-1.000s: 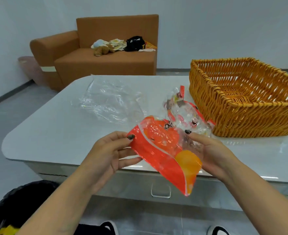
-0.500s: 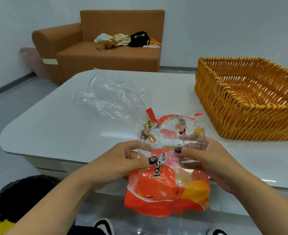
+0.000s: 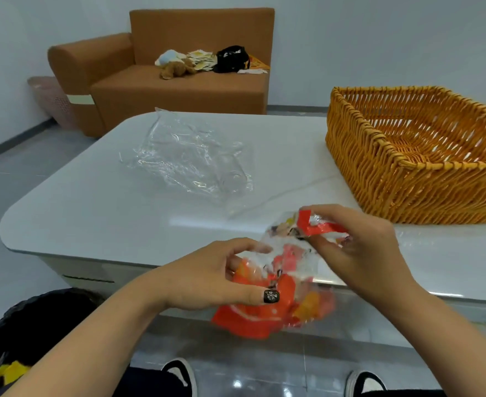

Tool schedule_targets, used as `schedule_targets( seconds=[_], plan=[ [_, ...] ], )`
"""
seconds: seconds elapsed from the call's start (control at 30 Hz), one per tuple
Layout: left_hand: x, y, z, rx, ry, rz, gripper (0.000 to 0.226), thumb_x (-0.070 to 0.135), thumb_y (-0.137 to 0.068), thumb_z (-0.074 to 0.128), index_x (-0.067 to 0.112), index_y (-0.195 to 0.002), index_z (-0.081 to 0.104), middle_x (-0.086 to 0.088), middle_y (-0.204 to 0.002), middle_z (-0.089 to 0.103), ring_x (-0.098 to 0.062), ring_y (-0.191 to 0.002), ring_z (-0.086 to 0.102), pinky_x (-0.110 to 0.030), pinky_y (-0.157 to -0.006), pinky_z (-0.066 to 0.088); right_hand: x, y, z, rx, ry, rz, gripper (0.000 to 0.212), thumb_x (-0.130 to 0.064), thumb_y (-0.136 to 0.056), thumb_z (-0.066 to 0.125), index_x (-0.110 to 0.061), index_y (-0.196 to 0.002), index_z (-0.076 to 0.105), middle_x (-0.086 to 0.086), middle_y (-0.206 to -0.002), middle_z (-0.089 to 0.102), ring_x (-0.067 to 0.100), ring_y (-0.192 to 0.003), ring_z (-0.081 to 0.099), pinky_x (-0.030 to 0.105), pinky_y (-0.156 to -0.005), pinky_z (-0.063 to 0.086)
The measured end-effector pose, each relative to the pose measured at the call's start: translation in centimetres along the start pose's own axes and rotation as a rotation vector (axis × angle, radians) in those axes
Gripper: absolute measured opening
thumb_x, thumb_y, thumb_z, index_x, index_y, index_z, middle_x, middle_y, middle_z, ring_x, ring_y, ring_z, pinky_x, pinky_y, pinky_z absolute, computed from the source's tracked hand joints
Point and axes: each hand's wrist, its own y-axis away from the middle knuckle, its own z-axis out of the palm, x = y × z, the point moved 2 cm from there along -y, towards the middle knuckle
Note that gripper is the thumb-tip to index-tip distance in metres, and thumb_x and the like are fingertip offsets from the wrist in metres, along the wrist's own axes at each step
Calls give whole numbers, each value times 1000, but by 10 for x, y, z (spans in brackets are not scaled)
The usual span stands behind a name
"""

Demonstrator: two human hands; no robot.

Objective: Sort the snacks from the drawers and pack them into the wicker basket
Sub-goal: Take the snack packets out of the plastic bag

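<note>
Fingers of my left hand (image 3: 207, 279) and right hand (image 3: 359, 253) pinch the orange snack bag (image 3: 267, 308) over the table's (image 3: 92, 213) near edge. Bare tabletop beyond; clear plastic wrap (image 3: 190, 159) at eleven o'clock, wicker basket (image 3: 393, 179) at two o'clock.

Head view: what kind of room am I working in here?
Probably a lounge or living room, maybe a staged one. A brown sofa with a soft toy stands behind a white table, which bears a wicker basket. Walls are bare.
</note>
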Motion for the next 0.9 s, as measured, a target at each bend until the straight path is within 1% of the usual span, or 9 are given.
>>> schedule_targets(
  seconds=[0.1,0.17,0.27,0.37,0.47,0.6,0.67,0.8,0.9],
  plan=[
    [-1,1,1,43,74,-24,31,31,-89,69,27,-119,62,3,-96,76,-11,-85,73,-26,-78,56,-1,-4,-9,146,78,7,25,-20,-80,72,-7,-101,71,2,-95,72,13,-86,67,19,-75,52],
    [-3,-1,2,119,81,-44,21,31,-93,63,21,-112,68,0,-91,77,-14,-82,73,-31,-74,57,-5,-2,-8,195,117,-36,23,-11,-79,75,-4,-100,70,5,-97,70,16,-90,66,24,-77,52],
    [1,-3,5,177,187,-73,27,37,-91,58,17,-103,72,-2,-88,77,-10,-72,71,-23,-59,53,-12,4,0,211,104,-116,36,7,-69,79,-2,-104,71,7,-106,70,18,-100,66,28,-86,54],
    [5,-5,4,260,279,-75,29,36,-93,55,13,-98,73,-6,-85,76,-10,-65,68,-21,-52,51,-18,7,7,197,74,-191,43,15,-66,75,-1,-106,71,7,-111,70,19,-105,67,33,-88,55],
    [7,-4,2,335,401,-82,24,26,-96,54,14,-88,74,-3,-78,75,-9,-57,66,-20,-48,50,-22,7,10,172,68,-272,38,12,-76,67,-2,-111,69,5,-116,66,21,-110,65,35,-91,55],
    [11,-3,1,351,589,-28,35,15,-94,52,16,-70,77,-8,-72,71,-15,-53,64,-25,-50,54,-24,6,17,117,126,-342,24,-7,-97,52,-4,-115,67,8,-124,63,25,-121,58,41,-99,50],
    [12,0,-3,297,736,11,30,24,-82,52,10,-74,77,-14,-76,71,-20,-55,66,-28,-53,56,-21,7,19,83,157,-343,25,-5,-94,56,-3,-116,68,9,-124,64,26,-123,57,43,-99,50],
    [9,8,-10,135,846,26,68,56,-77,49,-3,-100,75,-26,-103,71,-31,-77,72,-36,-70,58,-19,8,24,33,181,-375,32,-2,-87,65,-4,-119,66,8,-127,62,26,-124,56,43,-99,50],
    [7,8,-8,241,709,0,65,61,-75,55,5,-101,76,-23,-104,72,-30,-83,73,-38,-73,60,-20,11,31,-17,199,-413,37,7,-87,58,-4,-121,65,9,-129,62,28,-125,54,46,-98,49]
  ],
)
